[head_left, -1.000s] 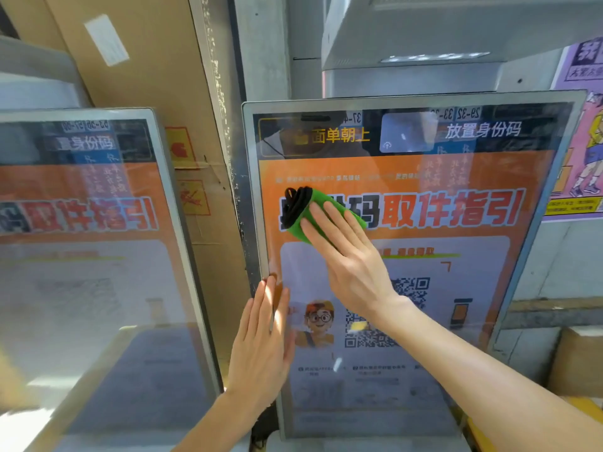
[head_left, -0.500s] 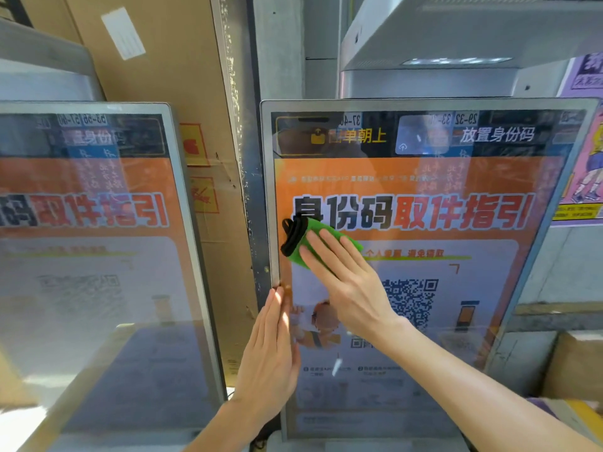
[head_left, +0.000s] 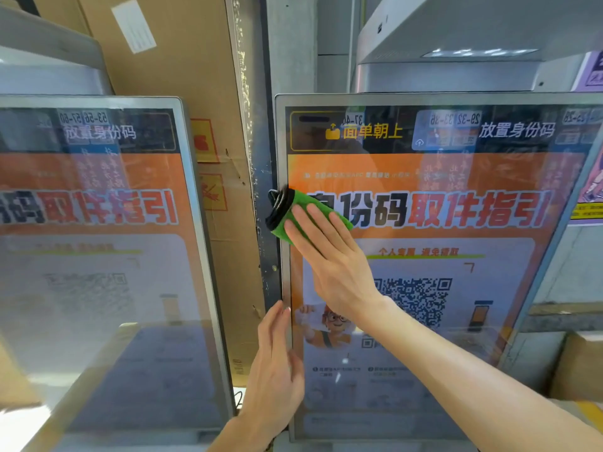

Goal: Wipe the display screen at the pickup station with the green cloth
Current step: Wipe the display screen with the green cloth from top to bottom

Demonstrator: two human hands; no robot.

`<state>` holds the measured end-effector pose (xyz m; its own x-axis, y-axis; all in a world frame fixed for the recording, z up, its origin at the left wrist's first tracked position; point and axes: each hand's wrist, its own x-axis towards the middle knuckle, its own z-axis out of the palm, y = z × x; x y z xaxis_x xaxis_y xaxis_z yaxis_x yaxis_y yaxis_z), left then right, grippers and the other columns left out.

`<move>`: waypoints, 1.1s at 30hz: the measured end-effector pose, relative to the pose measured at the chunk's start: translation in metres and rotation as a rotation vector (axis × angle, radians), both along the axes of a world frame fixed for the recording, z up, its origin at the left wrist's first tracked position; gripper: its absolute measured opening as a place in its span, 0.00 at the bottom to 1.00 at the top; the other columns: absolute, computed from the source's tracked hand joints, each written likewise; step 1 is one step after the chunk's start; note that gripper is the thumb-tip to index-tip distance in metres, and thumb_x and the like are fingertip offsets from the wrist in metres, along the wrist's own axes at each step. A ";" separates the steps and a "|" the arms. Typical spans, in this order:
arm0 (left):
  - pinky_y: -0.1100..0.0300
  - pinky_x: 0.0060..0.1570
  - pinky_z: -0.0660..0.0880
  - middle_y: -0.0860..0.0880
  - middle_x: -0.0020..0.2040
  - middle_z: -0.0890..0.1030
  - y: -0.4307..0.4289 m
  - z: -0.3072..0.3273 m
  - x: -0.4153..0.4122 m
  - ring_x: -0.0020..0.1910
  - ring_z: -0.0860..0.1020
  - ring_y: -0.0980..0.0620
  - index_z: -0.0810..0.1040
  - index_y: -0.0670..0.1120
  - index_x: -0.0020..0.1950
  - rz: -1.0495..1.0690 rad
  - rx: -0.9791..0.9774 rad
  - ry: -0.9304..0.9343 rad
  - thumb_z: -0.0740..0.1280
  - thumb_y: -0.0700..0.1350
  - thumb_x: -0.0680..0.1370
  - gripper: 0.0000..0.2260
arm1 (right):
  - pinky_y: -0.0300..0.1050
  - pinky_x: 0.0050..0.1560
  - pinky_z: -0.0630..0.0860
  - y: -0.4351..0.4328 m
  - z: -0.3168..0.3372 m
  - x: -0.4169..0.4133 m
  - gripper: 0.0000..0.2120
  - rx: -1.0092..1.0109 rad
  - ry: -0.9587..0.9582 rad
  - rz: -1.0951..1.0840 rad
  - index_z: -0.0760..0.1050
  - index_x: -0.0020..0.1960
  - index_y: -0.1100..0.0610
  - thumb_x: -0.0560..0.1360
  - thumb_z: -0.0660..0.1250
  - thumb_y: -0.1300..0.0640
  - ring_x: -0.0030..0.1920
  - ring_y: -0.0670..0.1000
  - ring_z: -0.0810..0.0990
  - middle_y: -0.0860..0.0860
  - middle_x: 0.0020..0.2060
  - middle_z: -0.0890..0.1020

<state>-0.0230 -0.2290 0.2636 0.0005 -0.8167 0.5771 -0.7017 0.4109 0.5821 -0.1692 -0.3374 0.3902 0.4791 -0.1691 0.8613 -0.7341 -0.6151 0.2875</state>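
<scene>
Flattened over the green cloth (head_left: pixel 295 216), my right hand (head_left: pixel 329 256) presses it with straight fingers against the display screen (head_left: pixel 456 370), not gripping so much as pinning it to the glass. Below it, my left hand (head_left: pixel 277 363) is open and edge-on, resting along the screen's left frame as if to steady the panel. That puts the cloth at the screen's left edge, roughly level with the big headline characters, its black-trimmed end bunched over the bezel. From what I can see, wiping is underway in the upper-left part; I judge the right side, the dark top band and the lower half remain to be covered, though the glass shows no clear streaks either way. A second screen (head_left: pixel 98 256) stands to the left, with cardboard boxes (head_left: pixel 182 76) stacked between them and a grey scanner hood (head_left: pixel 473 44) overhead.
</scene>
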 end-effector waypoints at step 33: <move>0.58 0.81 0.56 0.44 0.82 0.63 -0.014 -0.011 -0.036 0.82 0.61 0.48 0.59 0.39 0.82 0.193 -0.127 -0.046 0.68 0.34 0.74 0.37 | 0.57 0.83 0.55 0.009 -0.070 -0.060 0.25 0.065 -0.029 -0.006 0.67 0.78 0.61 0.84 0.50 0.71 0.82 0.57 0.60 0.58 0.79 0.66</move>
